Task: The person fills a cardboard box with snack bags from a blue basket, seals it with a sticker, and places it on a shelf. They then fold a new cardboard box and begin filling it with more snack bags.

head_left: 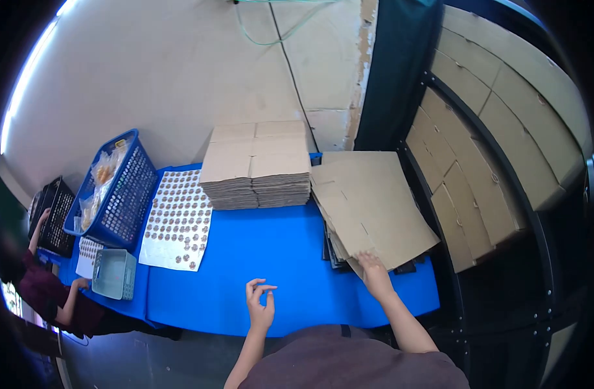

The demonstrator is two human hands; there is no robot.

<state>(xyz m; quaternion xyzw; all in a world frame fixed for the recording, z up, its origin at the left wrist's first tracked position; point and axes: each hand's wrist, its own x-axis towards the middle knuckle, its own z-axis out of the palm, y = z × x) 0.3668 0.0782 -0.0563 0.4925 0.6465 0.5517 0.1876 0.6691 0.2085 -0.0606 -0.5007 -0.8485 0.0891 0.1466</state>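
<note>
My left hand (260, 310) hovers over the near part of the blue-covered table, fingers curled but apart, holding nothing. At the right, my right hand (376, 275) touches the near edge of a flat cardboard sheet (368, 201), its fingers resting on the top face. Whether the thumb goes under that edge I cannot make out. The sheet lies on an uneven pile of flattened cardboard (339, 243), with dark items partly showing beneath. A tall, neat stack of folded cardboard boxes (255, 159) stands left of it, at the back.
A white sheet with rows of small brown round stickers (177, 220) lies left of the stack. Beyond are a blue basket (125, 188) with bagged items, a pale green bin (114, 275) and a co-worker (50, 292). Boxes on a dark rack (462, 194) stand at the right.
</note>
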